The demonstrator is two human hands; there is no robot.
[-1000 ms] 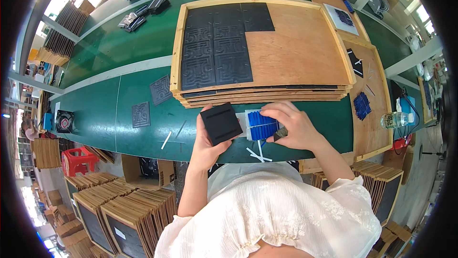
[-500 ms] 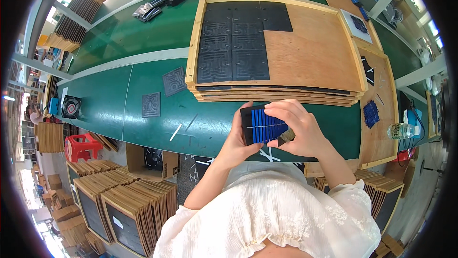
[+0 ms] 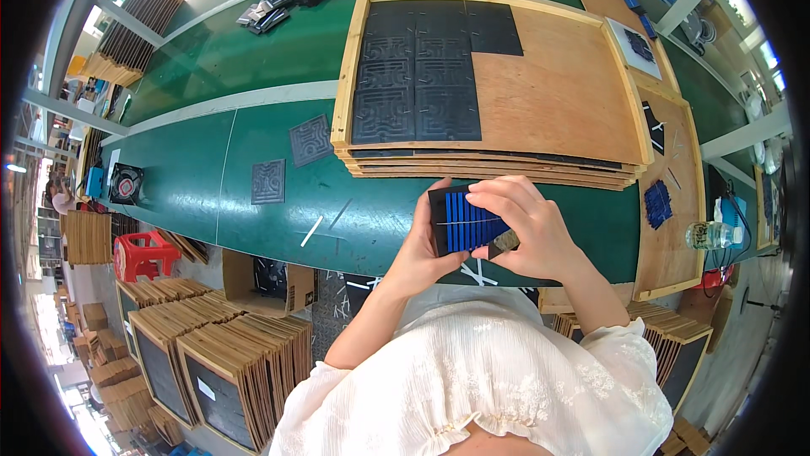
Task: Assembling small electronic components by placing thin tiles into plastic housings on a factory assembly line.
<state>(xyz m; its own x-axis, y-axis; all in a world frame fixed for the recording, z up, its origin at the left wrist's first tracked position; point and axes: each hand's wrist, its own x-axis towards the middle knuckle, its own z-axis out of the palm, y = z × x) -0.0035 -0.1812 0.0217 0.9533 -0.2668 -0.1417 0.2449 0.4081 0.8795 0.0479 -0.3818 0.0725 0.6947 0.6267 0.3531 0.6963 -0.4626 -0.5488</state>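
A small black panel with a row of shiny blue strips and a thin pale line across them is held up at the table's near edge. My left hand is closed around its left side, thumb low and fingers behind. On its right side my right hand grips it, index finger over the top of the strips and thumb near the bottom. A small brownish-grey piece shows under my right fingers; its kind is unclear. Beyond my hands lies a wooden-framed tray partly filled with black patterned tiles.
Two dark tiles and white strips lie on the green table to the left. At right, a wooden board carries a blue strip pile beside a clear bottle. Framed boards are stacked below left.
The whole view has shifted very slightly. Both hands keep the same grip on the panel, with hardly any visible movement.
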